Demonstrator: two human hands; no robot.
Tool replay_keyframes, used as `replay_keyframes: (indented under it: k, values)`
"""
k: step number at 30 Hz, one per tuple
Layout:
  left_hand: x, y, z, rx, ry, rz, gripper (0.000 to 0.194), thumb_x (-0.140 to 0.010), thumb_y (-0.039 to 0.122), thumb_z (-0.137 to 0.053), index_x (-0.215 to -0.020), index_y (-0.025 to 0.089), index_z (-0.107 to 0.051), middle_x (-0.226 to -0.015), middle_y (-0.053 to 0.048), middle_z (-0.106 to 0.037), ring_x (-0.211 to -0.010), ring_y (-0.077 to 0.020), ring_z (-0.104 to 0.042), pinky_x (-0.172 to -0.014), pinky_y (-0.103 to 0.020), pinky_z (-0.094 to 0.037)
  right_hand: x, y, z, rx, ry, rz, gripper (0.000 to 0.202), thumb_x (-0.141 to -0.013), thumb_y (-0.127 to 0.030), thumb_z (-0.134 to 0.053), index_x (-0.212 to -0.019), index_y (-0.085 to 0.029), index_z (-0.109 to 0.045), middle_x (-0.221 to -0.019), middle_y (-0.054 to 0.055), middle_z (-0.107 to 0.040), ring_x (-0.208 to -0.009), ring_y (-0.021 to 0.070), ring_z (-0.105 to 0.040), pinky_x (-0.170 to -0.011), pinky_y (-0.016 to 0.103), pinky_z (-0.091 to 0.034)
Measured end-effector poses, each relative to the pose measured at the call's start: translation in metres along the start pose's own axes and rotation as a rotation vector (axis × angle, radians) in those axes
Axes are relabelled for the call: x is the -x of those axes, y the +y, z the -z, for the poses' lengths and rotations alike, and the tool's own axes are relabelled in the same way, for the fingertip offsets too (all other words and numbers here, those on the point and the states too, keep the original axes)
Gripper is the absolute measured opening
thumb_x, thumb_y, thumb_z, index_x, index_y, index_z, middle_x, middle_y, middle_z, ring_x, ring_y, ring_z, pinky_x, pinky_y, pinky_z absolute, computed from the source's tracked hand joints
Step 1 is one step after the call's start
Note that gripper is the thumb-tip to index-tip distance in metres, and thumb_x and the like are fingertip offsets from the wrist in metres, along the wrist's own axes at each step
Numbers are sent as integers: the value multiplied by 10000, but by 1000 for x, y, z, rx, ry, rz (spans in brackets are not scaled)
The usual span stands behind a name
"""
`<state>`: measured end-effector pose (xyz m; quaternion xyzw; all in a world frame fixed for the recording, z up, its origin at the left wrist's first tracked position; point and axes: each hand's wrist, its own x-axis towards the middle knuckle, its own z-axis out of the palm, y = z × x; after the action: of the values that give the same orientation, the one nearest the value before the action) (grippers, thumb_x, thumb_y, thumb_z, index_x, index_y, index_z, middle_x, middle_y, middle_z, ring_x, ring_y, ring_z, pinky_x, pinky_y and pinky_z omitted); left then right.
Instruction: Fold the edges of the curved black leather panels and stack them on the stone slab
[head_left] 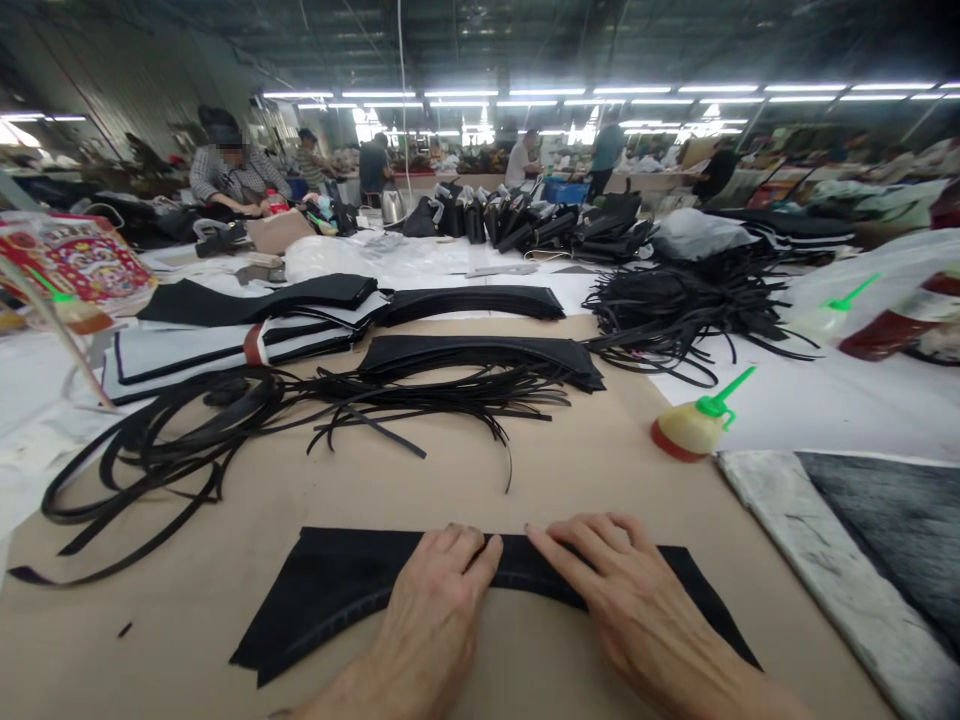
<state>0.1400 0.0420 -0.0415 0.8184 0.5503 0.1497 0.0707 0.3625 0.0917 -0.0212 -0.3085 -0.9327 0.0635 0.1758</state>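
- We have a curved black piece lying flat on the worktop right in front of us, its hollow edge towards us and its straighter edge away.
- Our left hand rests on the middle of it, fingers close together and tips at the far edge; we cannot tell whether they pinch that edge.
- Our right hand lies on the piece just to the right, spread, with one finger reaching inward along the far edge.
- We judge the step in hand to be pressing or lining up that edge, as both hands bear on it.
- The next move, we judge, calls for light, even pressure outward from the middle, with the layers kept from slipping and the curve unwrinkled.
- Beyond our hands we see loose black strips beside a stack of curved black pieces, and a squeeze bottle with a green spout towards the right.
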Motion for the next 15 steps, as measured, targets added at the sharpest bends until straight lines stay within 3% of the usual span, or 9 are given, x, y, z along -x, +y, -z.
replay_keyframes:
  k: [4, 8, 12, 15]
  values:
    - [0, 1, -1, -30, 27, -52, 492, -808, -9, -411, -1252, 122, -579, -1130, -101, -654, -1027, -248, -578, -939, -408, -487, -7, -2, -13, -23, -64, -6, 626, -746, 39, -382, -1292, -221, -544, -1169, 43, -609, -1022, 216, -513, -934, 412, -271]
    - [9, -17, 16, 148, 54, -5, 447, -860, 16, -356, -1160, 189, -640, -1033, -60, -668, -967, -206, -589, -887, -363, -493, 14, 20, -6, 64, -13, 4, 574, -769, 9, -368, -1241, -238, -583, -1136, 41, -624, -987, 210, -546, -884, 393, -332]
    - [36, -67, 43, 195, 167, 294, 335, -954, 188, -364, -1145, 206, -639, -1033, -62, -646, -989, -203, -576, -892, -364, -482, 43, 49, 3, 164, 22, -40, 439, -922, -148, -391, -1327, -259, -518, -1154, 35, -616, -1014, 214, -559, -880, 365, -390]
    - [58, -103, 61, 45, 152, 572, 325, -880, 271, -487, -1167, 184, -612, -1080, -80, -618, -1052, -265, -539, -942, -449, -441, 58, 66, -1, 201, 55, -164, 378, -971, -359, -421, -1334, -290, -503, -1190, 32, -605, -1044, 254, -566, -879, 405, -411]
